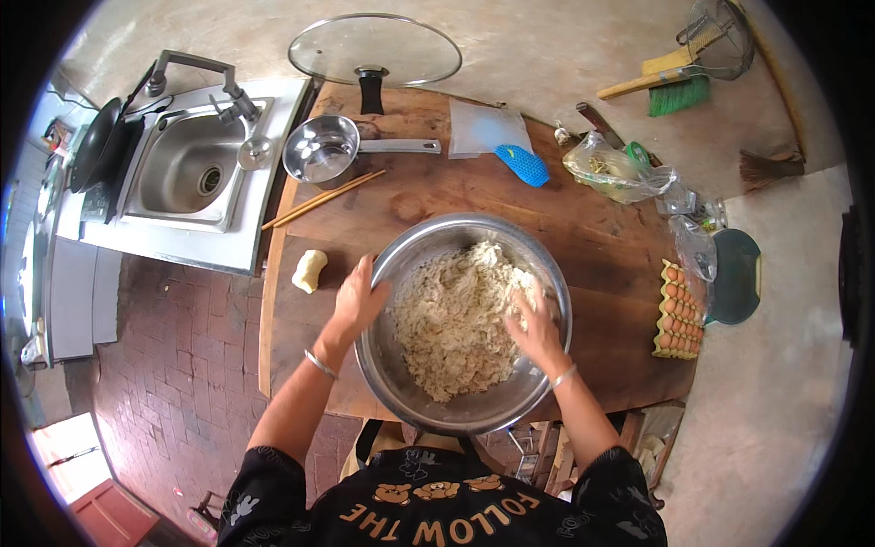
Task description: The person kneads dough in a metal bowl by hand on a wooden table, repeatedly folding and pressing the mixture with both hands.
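Observation:
A large stainless steel bowl stands at the table's front edge, before my body. Shaggy, crumbly dough with loose dry flour fills much of it. My left hand holds the bowl's left rim, thumb over the inside and fingers outside. Inside the bowl on the right, my right hand touches the dough with its fingers apart and slightly blurred; its fingertips are partly lost against the flour. A smooth pale lump of dough lies on the wood just left of my left hand.
On the wooden table lie wooden chopsticks, a steel saucepan, a blue knitted item, a plastic bag and an egg tray. A glass lid leans behind. Leftward is a sink.

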The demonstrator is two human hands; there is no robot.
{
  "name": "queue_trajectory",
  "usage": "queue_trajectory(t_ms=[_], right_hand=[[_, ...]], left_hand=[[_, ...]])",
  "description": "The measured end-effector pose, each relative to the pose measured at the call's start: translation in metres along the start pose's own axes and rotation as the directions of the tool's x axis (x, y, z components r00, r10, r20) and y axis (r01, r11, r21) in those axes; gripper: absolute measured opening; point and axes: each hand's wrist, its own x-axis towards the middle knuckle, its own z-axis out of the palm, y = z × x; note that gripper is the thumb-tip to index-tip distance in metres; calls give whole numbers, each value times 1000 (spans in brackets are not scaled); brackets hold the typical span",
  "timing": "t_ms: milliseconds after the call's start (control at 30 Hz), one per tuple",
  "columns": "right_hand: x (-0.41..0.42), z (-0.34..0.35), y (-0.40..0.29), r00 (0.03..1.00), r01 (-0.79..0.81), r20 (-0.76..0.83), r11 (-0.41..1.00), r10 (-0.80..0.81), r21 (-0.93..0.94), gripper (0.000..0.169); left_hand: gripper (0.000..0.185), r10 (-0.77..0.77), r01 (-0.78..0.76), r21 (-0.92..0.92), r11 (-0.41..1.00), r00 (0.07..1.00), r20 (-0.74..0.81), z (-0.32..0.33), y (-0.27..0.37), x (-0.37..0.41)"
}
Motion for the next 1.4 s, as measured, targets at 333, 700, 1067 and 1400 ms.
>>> queue_trajectory(t_ms=[333, 700, 1067, 1400], right_hand=[[23, 118, -97, 897, 442, 141, 863, -419, -245, 45], [62, 31, 14, 963, -122, -177, 913, 205, 389, 48], [-31, 92, -101, 554, 763, 373, 633, -745, 131, 26], [98, 96, -137, 633, 695, 356, 707, -688, 132, 11]], left_hand=[[31, -44, 31, 189, 981, 997, 67, 8, 14, 31], [29, -37, 36, -54, 998, 999, -8, 10, 8, 13], [37, -39, 30, -421, 906, 999, -12, -18, -3, -24], [33, -75, 112, -438, 892, 992, 101, -9, -18, -8]])
